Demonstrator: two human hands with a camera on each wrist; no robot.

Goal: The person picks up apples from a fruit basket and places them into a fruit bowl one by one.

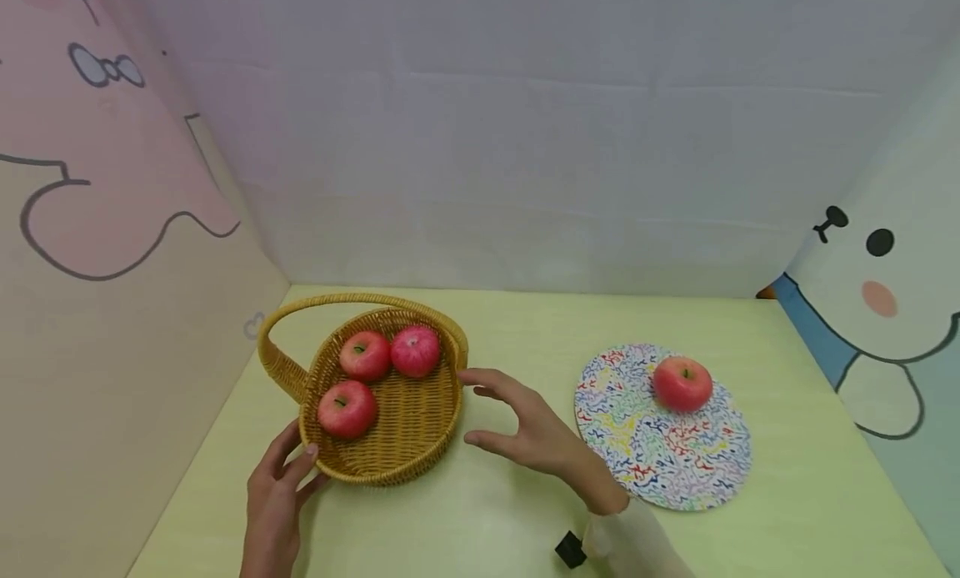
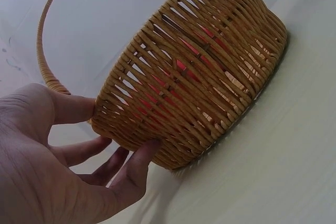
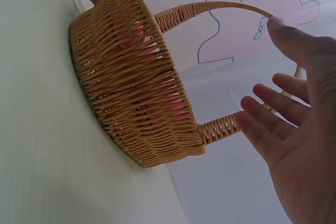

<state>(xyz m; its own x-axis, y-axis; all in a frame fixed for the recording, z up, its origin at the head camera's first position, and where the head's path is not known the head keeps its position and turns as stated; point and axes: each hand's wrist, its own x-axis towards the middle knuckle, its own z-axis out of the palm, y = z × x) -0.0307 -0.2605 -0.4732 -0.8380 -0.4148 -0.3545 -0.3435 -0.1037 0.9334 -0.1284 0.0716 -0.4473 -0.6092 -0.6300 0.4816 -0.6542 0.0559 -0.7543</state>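
Note:
A wicker basket (image 1: 408,428) with a tall arched handle (image 1: 352,298) stands at the left of the table. Inside are two red apples (image 1: 347,409) and a pinker round fruit (image 1: 415,350) with its stemless end up. My left hand (image 1: 273,495) holds the basket's near left side; in the left wrist view, fingertips touch its rim and woven wall (image 2: 184,77). To the basket's right, my right hand (image 1: 536,432) has thumb and fingers spread. Its fingertips are close to the rim, and contact is unclear. In the right wrist view that hand (image 3: 299,124) overlaps the handle and holds nothing.
On the right lies a round mat (image 1: 622,428) with multicoloured squiggles, bearing one red apple (image 1: 682,384). A small black cube (image 1: 571,550) is by the right sleeve (image 1: 633,545). Cartoon-printed panels (image 1: 885,311) flank the table, and a pale sheet (image 1: 525,144) hangs behind.

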